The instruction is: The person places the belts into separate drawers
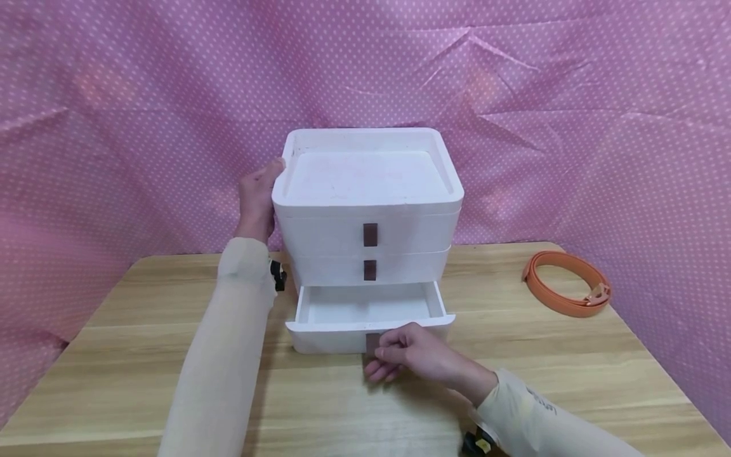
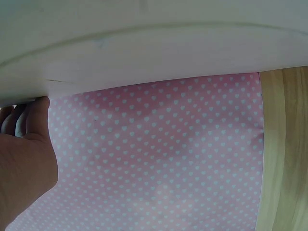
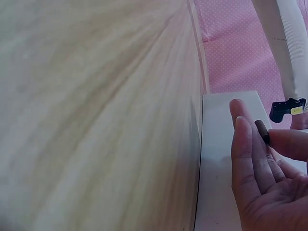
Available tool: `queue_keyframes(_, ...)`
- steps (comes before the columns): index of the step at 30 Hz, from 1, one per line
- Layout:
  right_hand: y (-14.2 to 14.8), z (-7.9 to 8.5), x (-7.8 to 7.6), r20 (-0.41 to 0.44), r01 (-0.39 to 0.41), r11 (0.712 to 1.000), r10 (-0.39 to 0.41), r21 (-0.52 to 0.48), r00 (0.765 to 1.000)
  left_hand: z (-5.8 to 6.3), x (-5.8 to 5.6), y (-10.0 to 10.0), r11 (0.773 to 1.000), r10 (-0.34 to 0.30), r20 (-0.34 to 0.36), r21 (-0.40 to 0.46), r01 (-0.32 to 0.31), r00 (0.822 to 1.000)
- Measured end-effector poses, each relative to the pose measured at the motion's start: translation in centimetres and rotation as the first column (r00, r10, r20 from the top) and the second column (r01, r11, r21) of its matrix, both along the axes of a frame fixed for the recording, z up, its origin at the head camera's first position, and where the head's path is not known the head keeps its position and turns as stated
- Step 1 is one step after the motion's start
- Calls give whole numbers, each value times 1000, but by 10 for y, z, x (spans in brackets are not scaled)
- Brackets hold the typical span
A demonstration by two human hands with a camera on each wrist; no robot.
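Observation:
A white three-drawer organizer (image 1: 365, 231) stands on the table with a shallow recessed top. Its bottom drawer (image 1: 328, 343) is pulled out, its inside bare; the upper two are closed. My right hand (image 1: 414, 355) pinches the brown pull tab (image 3: 261, 130) of that drawer between thumb and forefinger, the other fingers extended below. At the organizer's upper left side, my left hand (image 1: 257, 197) rests against the wall near the top rim. In the left wrist view its fingers (image 2: 37, 118) touch the white side wall, with their tips partly hidden.
A coiled orange belt (image 1: 565, 284) with a buckle lies on the wooden table (image 1: 502, 330) to the right. Pink dotted cloth (image 1: 171, 158) hangs behind the table and along both sides.

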State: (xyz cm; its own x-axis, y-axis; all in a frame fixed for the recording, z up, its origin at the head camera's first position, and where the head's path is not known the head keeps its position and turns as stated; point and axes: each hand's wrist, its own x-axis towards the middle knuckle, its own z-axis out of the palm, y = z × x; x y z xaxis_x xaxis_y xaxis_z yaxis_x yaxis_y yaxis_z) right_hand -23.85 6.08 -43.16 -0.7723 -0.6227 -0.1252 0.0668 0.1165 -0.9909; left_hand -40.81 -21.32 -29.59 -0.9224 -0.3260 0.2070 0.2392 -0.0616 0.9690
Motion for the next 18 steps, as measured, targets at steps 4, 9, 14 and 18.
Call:
queue_keyframes(4,-1,1,2,1,8,1000,-8,-1,1000,0,-1,0,1000,-2,0,5,2,1000)
queue_keyframes(9,-2,1,5,9,24,1000,-24,2,1000,0,-1,0,1000,-2,1,7,2,1000)
queue_keyframes(14,-4,1,9,2,38,999,-38,12,999,0,-1,-1,1000,-1,5,3,1,1000)
queue_keyframes(18,-5,1,10,-11,47,999,-47,22,999,1,-1,-1,1000,0,17,0,0,1000)
